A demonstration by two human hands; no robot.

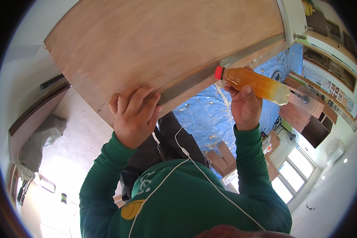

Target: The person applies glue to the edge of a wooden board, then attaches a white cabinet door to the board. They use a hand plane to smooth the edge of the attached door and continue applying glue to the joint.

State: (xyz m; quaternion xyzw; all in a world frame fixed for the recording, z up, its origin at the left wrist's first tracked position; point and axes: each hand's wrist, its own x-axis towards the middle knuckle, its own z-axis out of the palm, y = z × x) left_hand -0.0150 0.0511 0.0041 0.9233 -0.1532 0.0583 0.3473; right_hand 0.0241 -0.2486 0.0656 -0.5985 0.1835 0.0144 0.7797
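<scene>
A large brown wooden panel [158, 43] spans the upper middle, with a grey strip [192, 82] along its near edge. My left hand [135, 113] lies on the panel by the left end of that strip, fingers slightly bent and apart, gripping nothing. In my right hand [246, 107] is a clear plastic bottle [254, 82] of amber liquid, tilted almost on its side. Its red cap points left, close to the strip; whether it touches cannot be made out. Just above the cap, the strip has a paler, shiny patch [230, 60].
Blue sheeting [206, 119] covers the floor below the panel. Brown boards [222, 158] lie on it. Two fans [305, 98] and open shelving stand to the right. Clear plastic wrap [43, 146] hangs at the left. White earphone cords [185, 152] dangle over my green shirt.
</scene>
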